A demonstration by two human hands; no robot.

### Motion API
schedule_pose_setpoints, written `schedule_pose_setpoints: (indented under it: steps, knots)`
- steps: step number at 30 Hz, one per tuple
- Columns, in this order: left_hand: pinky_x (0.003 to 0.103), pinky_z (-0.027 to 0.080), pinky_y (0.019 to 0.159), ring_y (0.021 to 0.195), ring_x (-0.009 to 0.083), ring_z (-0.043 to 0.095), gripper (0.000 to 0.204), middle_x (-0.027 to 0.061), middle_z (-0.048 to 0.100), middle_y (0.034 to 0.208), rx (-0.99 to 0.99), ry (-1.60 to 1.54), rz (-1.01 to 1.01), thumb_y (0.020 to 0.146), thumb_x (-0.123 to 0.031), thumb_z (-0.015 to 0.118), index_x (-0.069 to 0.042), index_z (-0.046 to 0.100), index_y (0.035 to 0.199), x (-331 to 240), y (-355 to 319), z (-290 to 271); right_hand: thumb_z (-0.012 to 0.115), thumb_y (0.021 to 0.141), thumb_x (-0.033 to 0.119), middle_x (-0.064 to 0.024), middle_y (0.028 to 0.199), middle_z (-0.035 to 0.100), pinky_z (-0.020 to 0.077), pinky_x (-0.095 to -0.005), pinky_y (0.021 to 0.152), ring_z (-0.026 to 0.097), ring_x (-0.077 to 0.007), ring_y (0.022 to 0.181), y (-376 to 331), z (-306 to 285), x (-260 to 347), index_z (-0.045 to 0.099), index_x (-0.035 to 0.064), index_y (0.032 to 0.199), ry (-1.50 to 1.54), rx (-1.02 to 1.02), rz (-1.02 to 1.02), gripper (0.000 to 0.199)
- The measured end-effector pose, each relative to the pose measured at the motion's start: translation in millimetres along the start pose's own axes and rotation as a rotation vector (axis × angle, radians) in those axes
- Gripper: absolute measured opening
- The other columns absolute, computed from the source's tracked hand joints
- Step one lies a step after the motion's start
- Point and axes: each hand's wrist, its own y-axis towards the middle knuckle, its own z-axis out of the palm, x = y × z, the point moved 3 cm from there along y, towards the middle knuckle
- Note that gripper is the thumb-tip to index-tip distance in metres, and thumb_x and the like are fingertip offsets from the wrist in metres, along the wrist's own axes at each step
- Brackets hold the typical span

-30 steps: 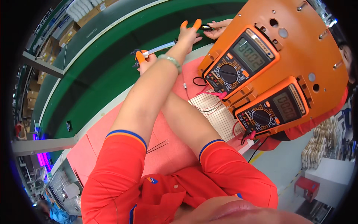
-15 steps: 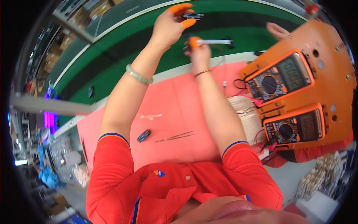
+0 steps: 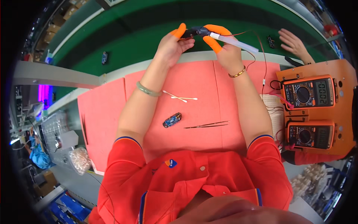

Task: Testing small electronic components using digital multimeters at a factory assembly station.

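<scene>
My left hand (image 3: 171, 46), with an orange finger cot showing, pinches one end of a small dark electronic module (image 3: 189, 33) over the green conveyor. From the other side my right hand (image 3: 228, 48), orange cots on thumb and finger, grips a black test fixture (image 3: 203, 31) that meets the module. A whitish translucent strip (image 3: 238, 43) and thin wires run from this fixture; its exact kind is unclear. Below, between my forearms, a blue circuit board module (image 3: 172, 120) lies on the pink mat (image 3: 197, 78), beside tweezers (image 3: 206, 124) and several cotton swabs (image 3: 182, 97).
Two orange multimeters (image 3: 308, 92) (image 3: 310, 134) sit in an orange stand (image 3: 339, 71) at the right. Another person's hand (image 3: 294, 44) is near a module (image 3: 270, 42) on the green belt (image 3: 138, 33). Another module (image 3: 104, 58) lies at left. A metal post (image 3: 56, 72) stands left.
My hands have come together, so the module and the black fixture now meet. The other person's hand has opened out beside a module on the belt. My view has shifted.
</scene>
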Motion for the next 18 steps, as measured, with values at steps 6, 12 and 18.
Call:
schedule_pose_setpoints:
  steps: [6, 12, 18]
  knots:
    - [0.026, 0.05, 0.062, 0.066, 0.0155, 0.056, 0.036, 0.0102, 0.055, 0.08, -0.065, 0.4, 0.066, 0.084, -0.032, 0.051, 0.002, 0.05, 0.094, -5.0, -6.1, 0.9, 0.06, 0.077, 0.01, -0.0044, 0.092, 0.058, 0.0419, -0.0219, 0.074, 0.053, -0.012, 0.081, 2.6, 10.4, 5.7, 0.056, 0.0034, 0.1, -0.214, 0.177, -0.074, 0.025]
    - [0.024, 0.048, 0.057, 0.06, 0.0126, 0.054, 0.036, 0.0077, 0.054, 0.073, -0.068, 0.417, 0.148, 0.084, -0.034, 0.05, 0.001, 0.051, 0.093, -3.9, -9.6, 0.9, 0.059, 0.078, 0.011, -0.0046, 0.092, 0.058, 0.0417, -0.0225, 0.074, 0.053, -0.0124, 0.082, 0.5, 5.6, 0.7, 0.056, 0.0034, 0.1, -0.088, 0.151, 0.043, 0.024]
    - [0.022, 0.045, 0.051, 0.052, 0.0108, 0.051, 0.039, 0.0038, 0.052, 0.06, -0.195, 0.837, 0.288, 0.083, -0.038, 0.05, 0.001, 0.055, 0.083, -11.4, -12.8, 1.1, 0.053, 0.083, 0.013, -0.0053, 0.094, 0.058, 0.0421, -0.0223, 0.078, 0.054, -0.0122, 0.086, 2.6, -1.1, -3.4, 0.053, 0.0007, 0.104, 0.006, 0.173, 0.15, 0.024]
